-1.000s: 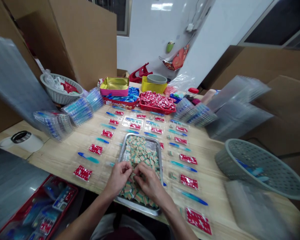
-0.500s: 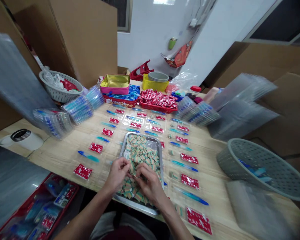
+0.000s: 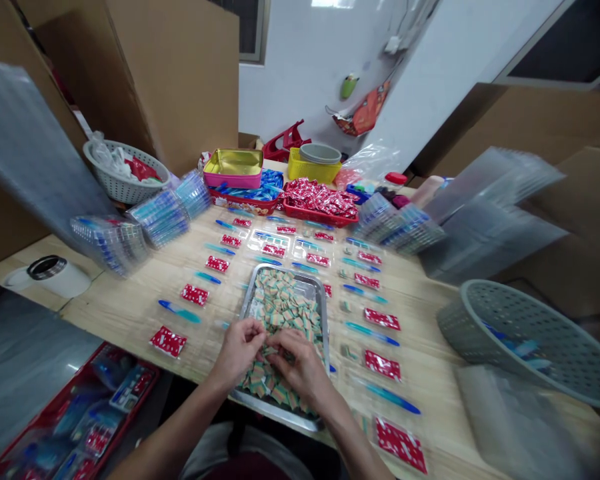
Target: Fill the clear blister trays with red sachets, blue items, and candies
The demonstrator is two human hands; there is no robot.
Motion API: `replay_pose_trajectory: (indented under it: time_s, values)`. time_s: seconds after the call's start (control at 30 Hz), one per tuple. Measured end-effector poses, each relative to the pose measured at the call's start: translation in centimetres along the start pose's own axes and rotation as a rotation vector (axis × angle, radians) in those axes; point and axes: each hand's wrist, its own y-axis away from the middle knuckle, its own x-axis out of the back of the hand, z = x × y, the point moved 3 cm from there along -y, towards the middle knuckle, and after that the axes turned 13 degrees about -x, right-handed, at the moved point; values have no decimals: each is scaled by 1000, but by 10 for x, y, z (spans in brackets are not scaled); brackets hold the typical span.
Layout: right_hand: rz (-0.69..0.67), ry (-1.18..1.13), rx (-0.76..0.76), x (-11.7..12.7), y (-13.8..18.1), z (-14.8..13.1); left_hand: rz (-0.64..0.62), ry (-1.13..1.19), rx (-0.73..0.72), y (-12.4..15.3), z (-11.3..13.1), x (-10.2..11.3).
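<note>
Here, tray (image 3: 325, 313): steel, at the middle of the table's (image 3: 130, 313) near edge; we see it heaped with squares (image 3: 285, 307).
Left hand (image 3: 237, 347): over the tray's near end, fingers curled almost closed.
Right hand (image 3: 300, 367): just beside it, fingertips meeting the left's on the pile; whether either pinches a square we cannot tell.
Squares: small, flat and light, we judge; loose and apt to slide, so pinch one by its edges.
Around: red packets (image 3: 383, 365) and blue pens (image 3: 180, 311) in rows.

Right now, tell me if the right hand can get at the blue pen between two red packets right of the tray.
Probably yes: the right hand rests in the tray, the blue pen lies just past its rim, nothing between.
</note>
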Motion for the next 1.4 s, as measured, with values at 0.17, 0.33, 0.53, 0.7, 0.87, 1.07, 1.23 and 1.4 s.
replay_pose_trajectory:
  time_s: [0.17, 0.33, 0.53, 0.7, 0.87, 1.07, 1.23, 1.4]
  values:
    - [23, -21, -8, -2, 5, 1, -7, 9, 18, 3, 1, -2]
    - [67, -52, 15, -7, 11, 5, -6, -12, 11, 3, -1, -2]
    - [15, -135, 16, 4, 10, 2, -51, -132, -40, 0, 0, 5]
    - [-94, -53, -33, 17, 0, -4, -228, -148, -42, 5, 2, 5]
    - [-66, -5, -57, 17, -1, -2, -262, 23, 61, 9, 2, 4]
    - [-54, -93, -34, 13, 7, -1, -142, 32, 42, 7, -2, 7]
    - [-79, -89, -49, 12, 10, 0, -161, -183, -110, 3, -1, 9]
    - [-4, 39, 27, 11, 4, -2, -298, -279, -186, 9, 12, 6]
